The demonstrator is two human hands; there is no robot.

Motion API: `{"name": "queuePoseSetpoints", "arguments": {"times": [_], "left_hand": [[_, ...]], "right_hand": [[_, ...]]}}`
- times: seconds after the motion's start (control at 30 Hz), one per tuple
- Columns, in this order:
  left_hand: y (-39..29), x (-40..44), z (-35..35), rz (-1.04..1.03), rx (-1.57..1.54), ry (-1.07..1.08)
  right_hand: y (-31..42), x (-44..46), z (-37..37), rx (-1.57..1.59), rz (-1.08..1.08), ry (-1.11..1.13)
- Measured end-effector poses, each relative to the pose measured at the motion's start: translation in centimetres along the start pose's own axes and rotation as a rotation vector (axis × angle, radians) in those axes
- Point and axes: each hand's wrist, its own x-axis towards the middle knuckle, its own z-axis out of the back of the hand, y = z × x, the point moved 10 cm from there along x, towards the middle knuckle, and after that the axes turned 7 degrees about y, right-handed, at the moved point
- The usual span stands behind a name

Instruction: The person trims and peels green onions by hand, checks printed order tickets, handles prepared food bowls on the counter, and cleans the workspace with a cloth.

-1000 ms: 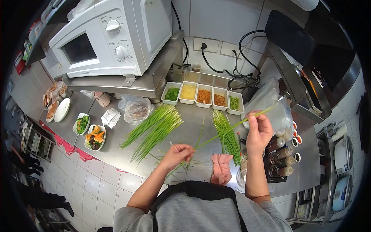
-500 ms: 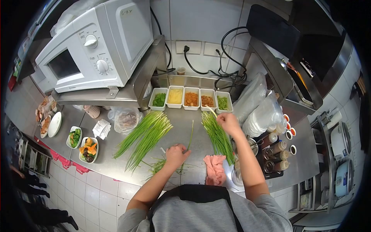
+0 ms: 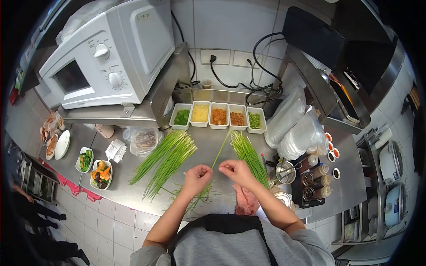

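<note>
A single green onion stalk point(image 3: 221, 149) slants up and away from between my hands. My left hand point(image 3: 198, 178) is closed in a pinch at its lower end. Close by on the right, my right hand point(image 3: 238, 172) is also pinched closed; whether anything is in its fingertips I cannot make out. One bundle of green onions point(image 3: 164, 157) lies on the left, a second bundle point(image 3: 248, 155) beside my right hand. Loose green trimmings point(image 3: 197, 197) lie under and below my left hand. A pink cloth point(image 3: 245, 201) is partly hidden beneath my right forearm.
Several white tubs of chopped toppings point(image 3: 218, 126) line the back of the steel counter point(image 3: 208, 144). A microwave point(image 3: 111, 53) stands on a shelf at left. Bagged lids point(image 3: 301, 137), sauce bottles point(image 3: 320, 181) and a metal pot point(image 3: 285, 172) crowd the right. Vegetable bowls point(image 3: 101, 185) sit left.
My right hand has come from the right bundle's far end to beside my left hand. My left hand has risen slightly and pinches a stalk. The stalk's tip now leans right.
</note>
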Motion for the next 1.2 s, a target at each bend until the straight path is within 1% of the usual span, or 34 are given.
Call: {"name": "queuePoseSetpoints", "arguments": {"times": [0.03,0.13,0.17,0.27,0.3,0.4,0.5,0.6,0.7,0.8,0.83,0.93,1.07,1.17,1.2], "left_hand": [[-0.6,-0.4,0.0,-0.009,-0.015,0.016],[-1.7,-1.5,0.0,-0.017,-0.038,0.053],[-1.9,-1.8,0.1,-0.009,-0.033,0.054],[-2.5,-2.6,0.3,0.009,0.002,0.074],[-2.6,-3.0,0.3,0.015,0.016,0.087],[-3.5,-4.0,0.3,0.019,0.099,0.116],[-3.1,-4.6,1.1,-0.010,0.067,0.073],[-3.6,-5.4,1.8,0.008,0.010,0.081],[-3.6,-6.3,3.1,0.039,0.012,0.080],[-4.0,-6.2,4.1,-0.021,-0.206,0.110],[-4.1,-6.2,4.1,-0.009,-0.204,0.129],[-4.7,-5.3,2.8,0.011,-0.200,0.183],[-4.1,-4.5,1.1,0.032,-0.214,0.218],[-3.8,-4.7,1.5,0.049,-0.241,0.192],[-3.6,-5.0,2.0,0.056,-0.250,0.175]], "right_hand": [[-1.9,-0.2,-0.9,0.245,-0.162,-0.006],[1.4,-0.6,1.8,0.091,0.109,-0.292],[2.5,-0.7,2.8,0.029,0.151,-0.366],[11.3,-0.8,2.9,-0.546,0.506,-0.290],[11.0,-0.2,2.8,-0.610,0.470,-0.234],[10.2,0.6,2.6,-0.678,0.496,-0.144],[10.0,1.1,1.8,-0.718,0.481,-0.042],[10.0,1.2,2.3,-0.499,0.553,-0.097],[3.8,2.6,4.6,-0.015,0.200,-0.151],[1.1,1.3,-0.7,0.059,-0.165,0.357],[1.5,0.2,-2.5,-0.089,-0.223,0.464],[2.5,-0.8,-6.2,0.267,-0.136,0.505],[2.7,0.7,-4.2,0.477,-0.095,0.120],[3.7,0.9,0.0,0.583,-0.089,-0.053],[4.2,1.0,1.3,0.581,-0.041,-0.093]]}}
